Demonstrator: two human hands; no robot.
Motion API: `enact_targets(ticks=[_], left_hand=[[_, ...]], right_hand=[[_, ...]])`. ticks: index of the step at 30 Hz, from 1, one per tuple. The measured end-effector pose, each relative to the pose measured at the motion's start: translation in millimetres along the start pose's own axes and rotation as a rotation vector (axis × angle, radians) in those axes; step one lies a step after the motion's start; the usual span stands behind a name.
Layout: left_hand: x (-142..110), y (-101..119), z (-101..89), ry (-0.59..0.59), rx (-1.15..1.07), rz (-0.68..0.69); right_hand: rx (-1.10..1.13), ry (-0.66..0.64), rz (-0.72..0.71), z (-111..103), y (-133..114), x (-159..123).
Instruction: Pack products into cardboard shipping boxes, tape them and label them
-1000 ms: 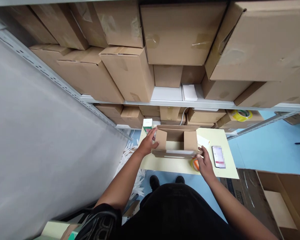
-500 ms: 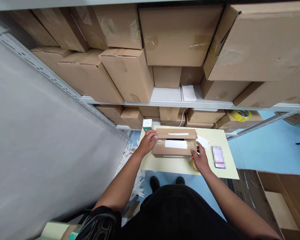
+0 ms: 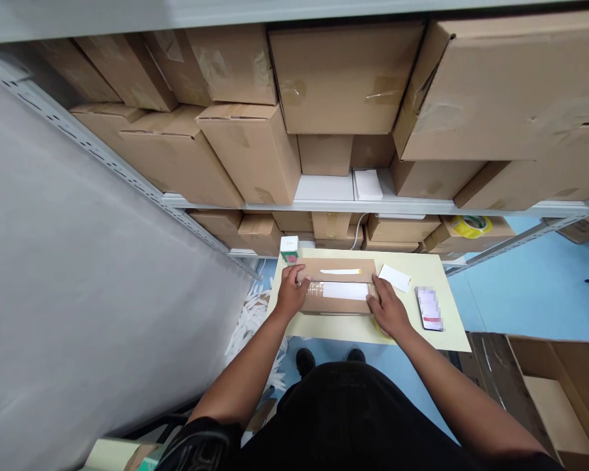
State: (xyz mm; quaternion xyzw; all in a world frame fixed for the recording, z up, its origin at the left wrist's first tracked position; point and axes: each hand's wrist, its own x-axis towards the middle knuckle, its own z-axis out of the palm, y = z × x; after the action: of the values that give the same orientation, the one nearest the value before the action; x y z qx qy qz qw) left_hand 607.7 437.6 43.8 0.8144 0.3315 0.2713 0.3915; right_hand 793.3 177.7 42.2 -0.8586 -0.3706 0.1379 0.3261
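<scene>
A small cardboard box [image 3: 338, 305] lies on the pale yellow table, its top flaps folded down with a white strip along the seam and a narrower one on the far flap. My left hand [image 3: 291, 292] grips the box's left end, thumb on top. At the right end my right hand [image 3: 389, 306] holds it the same way. Partly hidden under my right hand is a yellow tape roll [image 3: 381, 329]. A white card [image 3: 395, 278] rests just beyond that hand. Behind my left hand stands a small white and green box [image 3: 289, 249].
A phone [image 3: 428, 309] lies on the table's [image 3: 451, 333] right side. Shelves ahead carry many cartons [image 3: 346, 78] and a yellow tape roll [image 3: 471, 226]. At lower right stands a large open carton [image 3: 554, 392]. White paper strips [image 3: 248, 320] cover the floor at left.
The box's far flap has come down, closing the dark gap in its top. Box and right hand have shifted slightly left, and more of the white card shows.
</scene>
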Motion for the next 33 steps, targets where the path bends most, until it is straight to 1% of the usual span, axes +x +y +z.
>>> enact_targets(ticks=[2, 4, 6, 8, 10, 12, 15, 17, 18, 20, 23, 26, 28, 30, 33], left_hand=[[-8, 1, -2.8, 0.061, 0.019, -0.041], [-13, 0, -6.9, 0.068, 0.048, -0.060], [-15, 1, -11.4, 0.048, 0.107, -0.025], [-14, 7, -15.1, 0.025, 0.234, 0.061], [-13, 17, -16.0, -0.009, 0.414, 0.167], [-15, 28, -13.2, -0.072, 0.561, 0.267], [-23, 40, -4.0, -0.213, 0.623, 0.383], [-28, 42, 1.6, -0.264, 0.630, 0.414], [-29, 42, 3.4, -0.269, 0.635, 0.415], [-31, 41, 4.6, -0.267, 0.644, 0.408], [-31, 40, 3.0, -0.271, 0.640, 0.396], [-30, 41, 2.1, -0.265, 0.625, 0.385], [-31, 41, 2.3, -0.256, 0.620, 0.389], [-31, 39, 2.7, -0.249, 0.618, 0.398], [-31, 37, 3.0, -0.245, 0.614, 0.412]], right_hand=[[-0.029, 0.016, -0.014, 7, -7, -10], [-0.057, 0.040, -0.014, 12, -11, -19], [-0.086, 0.060, -0.005, 15, -15, -24], [-0.115, 0.071, 0.000, 17, -17, -24], [-0.139, 0.074, 0.005, 17, -20, -21], [-0.152, 0.065, 0.012, 18, -22, -18], [-0.143, 0.041, 0.038, 18, -24, -16], [-0.106, 0.024, 0.052, 15, -22, -16], [-0.072, 0.015, 0.051, 12, -20, -17], [0.013, -0.012, 0.056, 5, -14, -19], [0.131, -0.040, 0.115, -5, 1, -26], [0.187, -0.003, 0.188, -8, 23, -33], [0.156, 0.024, 0.264, -6, 41, -36], [0.079, 0.014, 0.353, -2, 60, -35], [-0.059, -0.021, 0.438, 1, 88, -22]])
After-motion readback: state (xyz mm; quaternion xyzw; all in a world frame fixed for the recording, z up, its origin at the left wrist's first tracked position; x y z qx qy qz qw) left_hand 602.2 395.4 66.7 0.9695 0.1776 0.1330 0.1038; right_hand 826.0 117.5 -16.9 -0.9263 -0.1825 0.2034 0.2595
